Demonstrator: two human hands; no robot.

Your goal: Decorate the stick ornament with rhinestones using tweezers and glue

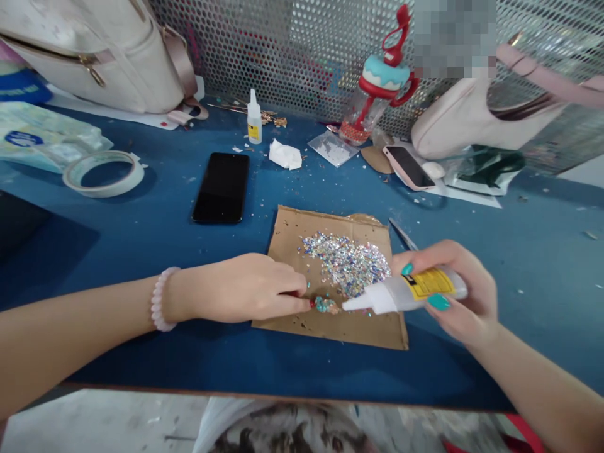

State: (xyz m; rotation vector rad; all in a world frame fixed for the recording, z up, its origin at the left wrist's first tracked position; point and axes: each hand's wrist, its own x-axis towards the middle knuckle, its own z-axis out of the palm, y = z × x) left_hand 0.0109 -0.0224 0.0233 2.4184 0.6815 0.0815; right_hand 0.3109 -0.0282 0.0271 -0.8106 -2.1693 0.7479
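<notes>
My left hand (255, 289), with a pink bead bracelet at the wrist, pinches the red end of a small piece (325, 305) covered in turquoise and coppery bits; its exact kind is unclear. In my right hand (462, 296) is a glue bottle (415, 289) with a yellow label, tilted so its white nozzle points left, close to the tip of the small piece. I cannot tell if they touch. Below both lies a brown cardboard sheet (283, 324). A spread of shiny rhinestones (352, 261) covers part of the cardboard, just beyond the small piece.
Tweezers (401, 233) lie beside the cardboard. Further back are a black phone (221, 187), a tape roll (104, 173), a second glue bottle (253, 119), crumpled tissue (285, 154), a small plastic bag (333, 148), a cup (372, 100) and a pinkish phone (408, 168). Bags stand along the mesh panel (264, 50).
</notes>
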